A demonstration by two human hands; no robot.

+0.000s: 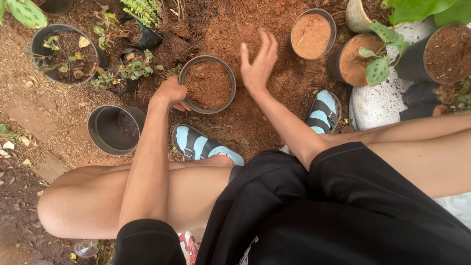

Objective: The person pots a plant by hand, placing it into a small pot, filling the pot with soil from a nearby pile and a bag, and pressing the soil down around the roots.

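A black round pot (184, 78) filled with reddish-brown soil stands on the soil-covered ground in front of me. My left hand (170, 92) grips its left rim with fingers curled over the edge. To the right of the pot my right hand (259, 64) hovers with fingers spread and nothing in it, above a heap of loose soil (289, 83). My feet in light blue sandals (196, 145) rest just below the pot.
An empty black pot (105, 132) lies tilted at left. Pots with small plants (68, 51) stand at upper left. Two soil-filled pots (311, 34) and further planted pots (446, 54) stand at upper right beside a white sack (380, 105).
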